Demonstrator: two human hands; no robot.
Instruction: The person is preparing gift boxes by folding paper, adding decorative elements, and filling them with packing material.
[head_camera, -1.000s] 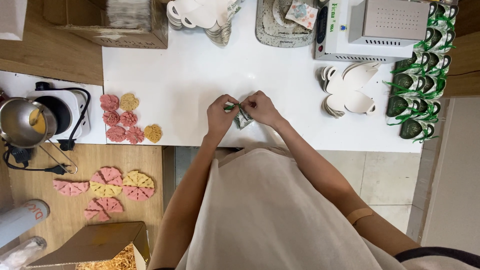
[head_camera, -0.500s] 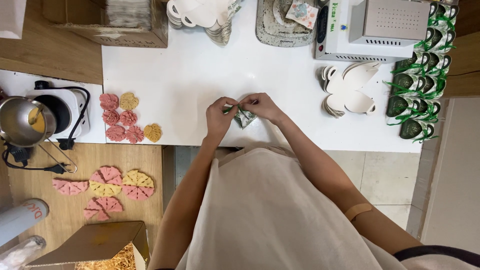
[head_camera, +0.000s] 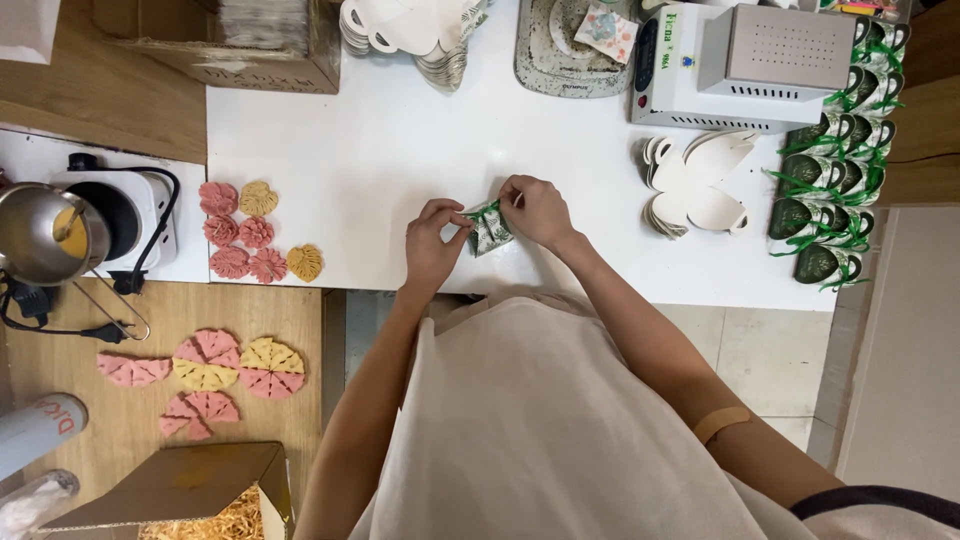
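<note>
We see the left hand (head_camera: 432, 238) and right hand (head_camera: 537, 212) each with its grip clamped on a small leaf-printed green packet (head_camera: 489, 228), held between them just above the white desk (head_camera: 400, 150) near its front edge.

cream apron | bare forearms | plaster strip on right arm (head_camera: 722, 424)

A glossy white bench (head_camera: 400, 130) catches even, bright light. Left of it sits a lower pale wooden worktop (head_camera: 290, 310); beige floor tiles (head_camera: 770, 360) show below.
</note>
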